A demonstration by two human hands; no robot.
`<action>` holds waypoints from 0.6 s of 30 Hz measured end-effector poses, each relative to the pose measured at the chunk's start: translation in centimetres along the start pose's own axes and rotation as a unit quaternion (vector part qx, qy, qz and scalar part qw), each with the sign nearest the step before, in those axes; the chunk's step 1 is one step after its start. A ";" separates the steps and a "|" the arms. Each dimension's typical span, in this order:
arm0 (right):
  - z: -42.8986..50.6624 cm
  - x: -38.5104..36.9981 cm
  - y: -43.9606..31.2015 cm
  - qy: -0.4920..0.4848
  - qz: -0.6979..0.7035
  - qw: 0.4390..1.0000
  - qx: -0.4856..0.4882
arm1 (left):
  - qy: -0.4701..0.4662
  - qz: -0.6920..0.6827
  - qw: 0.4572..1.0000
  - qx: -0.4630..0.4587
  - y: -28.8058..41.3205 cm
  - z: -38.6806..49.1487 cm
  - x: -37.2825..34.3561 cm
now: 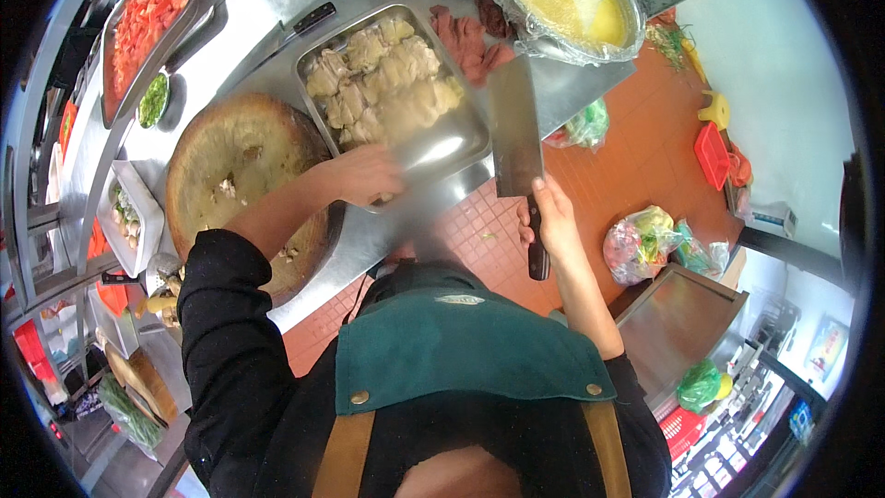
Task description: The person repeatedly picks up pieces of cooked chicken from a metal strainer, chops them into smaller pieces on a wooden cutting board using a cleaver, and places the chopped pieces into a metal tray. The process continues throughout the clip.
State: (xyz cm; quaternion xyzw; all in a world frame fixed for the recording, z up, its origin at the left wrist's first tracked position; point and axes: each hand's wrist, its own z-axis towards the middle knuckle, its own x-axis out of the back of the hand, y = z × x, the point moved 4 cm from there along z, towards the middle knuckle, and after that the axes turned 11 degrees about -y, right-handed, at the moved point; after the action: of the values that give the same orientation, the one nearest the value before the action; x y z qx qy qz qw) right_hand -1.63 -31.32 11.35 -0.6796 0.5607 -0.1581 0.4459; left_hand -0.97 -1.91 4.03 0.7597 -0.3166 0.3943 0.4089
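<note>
My right hand (551, 218) grips the dark handle of a broad cleaver (515, 124), its blade pointing away from me beside the tray. My left hand (363, 174) is over the near left corner of a rectangular steel tray (442, 152), fingers curled down. Whether it holds anything is hidden by the hand and a blur. Rows of pale, cooked-looking chopped meat (387, 76) fill the far part of the tray; bare metal shows nearer me. Left of the tray sits a thick round wooden chopping block (228, 145) with small scraps on top.
A second knife (314, 19) lies behind the tray. Reddish cloths (467, 41) lie near a film-covered bowl of yellow food (570, 3). Diced tomatoes fill a tray (104, 76) at far left, beyond a metal rail. Bagged produce (639, 242) stands on the tiled floor at right.
</note>
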 end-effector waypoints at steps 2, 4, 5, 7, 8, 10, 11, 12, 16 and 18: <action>-0.1 -0.2 -0.1 -0.001 -0.001 1.000 0.002 | 0.054 -0.072 0.996 0.023 -0.1 0.0 0.5; -0.3 -0.2 -0.3 0.000 -0.003 1.000 0.001 | 0.097 -0.200 0.972 0.071 -1.0 0.1 0.8; -0.4 -0.2 -0.3 0.001 -0.004 1.000 0.000 | 0.110 -0.289 0.945 0.106 -1.7 0.3 0.7; -0.5 -0.3 -0.3 0.008 0.000 1.000 -0.002 | 0.186 -0.430 0.875 0.119 -3.5 0.7 0.1; -0.5 -0.4 -0.3 0.012 0.003 1.000 -0.004 | 0.251 -0.483 0.833 0.098 -4.8 1.0 -0.2; -0.5 -0.3 -0.1 0.018 0.006 1.000 -0.004 | 0.330 -0.562 0.750 0.112 -6.7 0.9 0.9; -0.4 0.0 0.1 0.020 0.005 1.000 -0.004 | 0.346 -0.591 0.713 0.149 -7.5 0.4 2.0; -0.3 0.1 0.3 0.020 0.004 1.000 -0.004 | 0.363 -0.618 0.672 0.187 -8.2 -0.1 2.8; -0.3 0.2 0.7 0.021 0.001 1.000 -0.007 | 0.431 -0.632 0.569 0.302 -13.1 -2.8 1.5; -0.3 0.3 0.9 0.020 0.001 1.000 -0.006 | 0.438 -0.632 0.527 0.363 -14.7 -4.4 1.5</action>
State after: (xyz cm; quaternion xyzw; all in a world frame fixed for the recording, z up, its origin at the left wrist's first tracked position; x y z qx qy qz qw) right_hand -2.29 -31.73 10.74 -0.6783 0.5715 -0.1674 0.4304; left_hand 10.08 8.55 1.42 0.5763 0.6351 0.3967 0.3274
